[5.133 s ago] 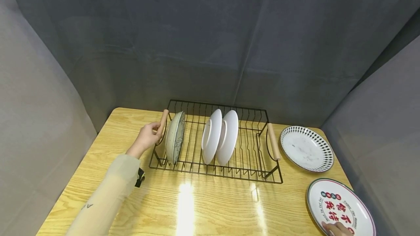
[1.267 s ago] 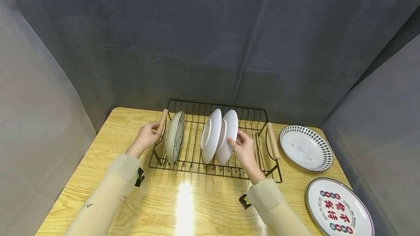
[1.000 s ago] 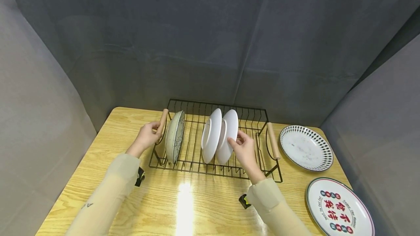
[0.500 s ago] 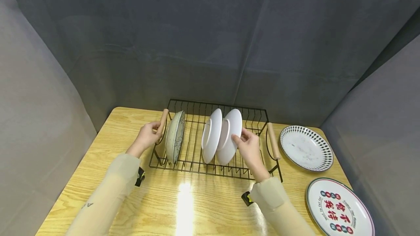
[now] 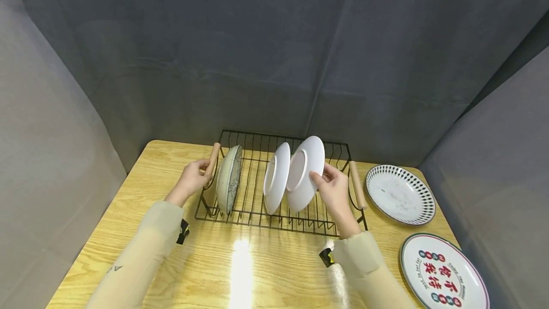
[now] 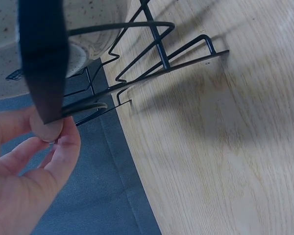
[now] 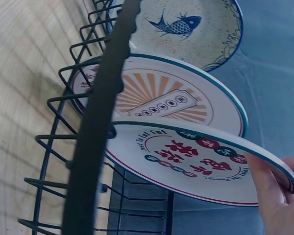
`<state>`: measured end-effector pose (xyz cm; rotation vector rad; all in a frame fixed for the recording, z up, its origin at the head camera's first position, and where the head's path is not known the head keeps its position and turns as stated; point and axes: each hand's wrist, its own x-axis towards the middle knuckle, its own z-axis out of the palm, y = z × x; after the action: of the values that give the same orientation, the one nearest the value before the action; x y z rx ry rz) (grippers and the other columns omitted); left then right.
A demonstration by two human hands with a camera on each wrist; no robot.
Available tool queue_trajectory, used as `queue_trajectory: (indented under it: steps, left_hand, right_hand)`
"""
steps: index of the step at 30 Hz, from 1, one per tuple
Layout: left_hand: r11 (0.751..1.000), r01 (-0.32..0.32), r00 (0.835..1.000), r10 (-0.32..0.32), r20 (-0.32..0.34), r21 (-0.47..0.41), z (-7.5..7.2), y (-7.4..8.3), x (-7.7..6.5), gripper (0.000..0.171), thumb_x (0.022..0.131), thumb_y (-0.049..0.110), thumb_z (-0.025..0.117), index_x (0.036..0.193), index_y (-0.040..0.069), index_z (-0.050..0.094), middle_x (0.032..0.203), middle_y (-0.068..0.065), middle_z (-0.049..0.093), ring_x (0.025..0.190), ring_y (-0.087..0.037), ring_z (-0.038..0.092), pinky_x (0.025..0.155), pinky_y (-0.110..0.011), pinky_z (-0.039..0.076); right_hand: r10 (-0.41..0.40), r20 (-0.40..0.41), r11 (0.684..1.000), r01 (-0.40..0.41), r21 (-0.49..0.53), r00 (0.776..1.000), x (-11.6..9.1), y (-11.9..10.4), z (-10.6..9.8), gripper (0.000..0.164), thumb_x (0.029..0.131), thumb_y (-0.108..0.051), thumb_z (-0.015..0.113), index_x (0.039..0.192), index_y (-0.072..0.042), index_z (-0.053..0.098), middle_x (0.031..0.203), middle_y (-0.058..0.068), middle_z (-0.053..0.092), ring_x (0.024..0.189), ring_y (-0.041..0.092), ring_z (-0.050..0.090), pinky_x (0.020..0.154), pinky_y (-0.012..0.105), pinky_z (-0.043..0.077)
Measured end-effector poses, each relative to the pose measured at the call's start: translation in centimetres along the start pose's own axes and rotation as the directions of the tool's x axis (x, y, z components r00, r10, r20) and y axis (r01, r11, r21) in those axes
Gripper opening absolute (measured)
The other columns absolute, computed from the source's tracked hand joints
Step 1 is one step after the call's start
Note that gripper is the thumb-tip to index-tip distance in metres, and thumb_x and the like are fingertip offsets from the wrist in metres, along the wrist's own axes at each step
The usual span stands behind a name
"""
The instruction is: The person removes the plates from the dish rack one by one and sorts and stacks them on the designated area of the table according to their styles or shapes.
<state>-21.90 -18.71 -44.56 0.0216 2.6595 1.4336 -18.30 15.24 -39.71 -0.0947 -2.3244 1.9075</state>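
In the head view, my left hand (image 5: 190,180) grips the left wooden handle (image 5: 213,157) of a black wire dish rack (image 5: 257,225). My right hand (image 5: 335,190) pinches the right rim of a white plate (image 5: 312,156), thumb on its underside. That plate leans in the rack, and the right wrist view shows red characters on its face. Close to its left stands another white plate (image 5: 280,168), whose face bears an orange ray pattern (image 7: 132,90). A speckled deep plate (image 5: 226,180) with a blue fish stands at the rack's left end.
Right of the rack, a plate with a black diamond rim (image 5: 399,194) lies on the wooden table (image 5: 180,275). A plate with red characters (image 5: 465,275) lies nearer the front right edge. Dark cloth (image 5: 257,61) hangs behind, with grey cloth at both sides.
My right hand has gone from the lettered plate at front right to the racked white plate, then drawn it up and right, away from its neighbour. My left hand has stayed on the handle.
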Motion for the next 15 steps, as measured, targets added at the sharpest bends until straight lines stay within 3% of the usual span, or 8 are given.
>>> queue_trajectory:
  steps: [6,15]
  left_hand:
    - [1.0,-0.005,1.0,0.005,0.0,-0.004,0.1,-0.1,0.0,0.051,0.086,-0.006,0.053,0.134,-0.012,0.036,0.115,-0.03,0.049,0.096,-0.039,0.059,0.066,-0.034,0.053]
    - [1.0,-0.005,1.0,0.005,-0.001,-0.014,0.1,0.0,0.0,0.052,0.085,-0.006,0.054,0.134,-0.011,0.036,0.115,-0.03,0.048,0.095,-0.04,0.06,0.064,-0.034,0.053]
  right_hand:
    - [-0.022,-0.035,0.999,0.024,0.036,0.999,0.1,-0.6,-0.6,0.04,0.084,0.005,0.057,0.122,0.011,0.051,0.11,0.028,0.058,0.079,0.004,0.062,0.069,0.02,0.053]
    - [-0.034,-0.073,0.997,0.039,0.072,0.997,-0.3,-1.7,-1.9,0.04,0.084,0.004,0.058,0.122,0.011,0.051,0.11,0.029,0.057,0.082,0.003,0.062,0.07,0.02,0.052]
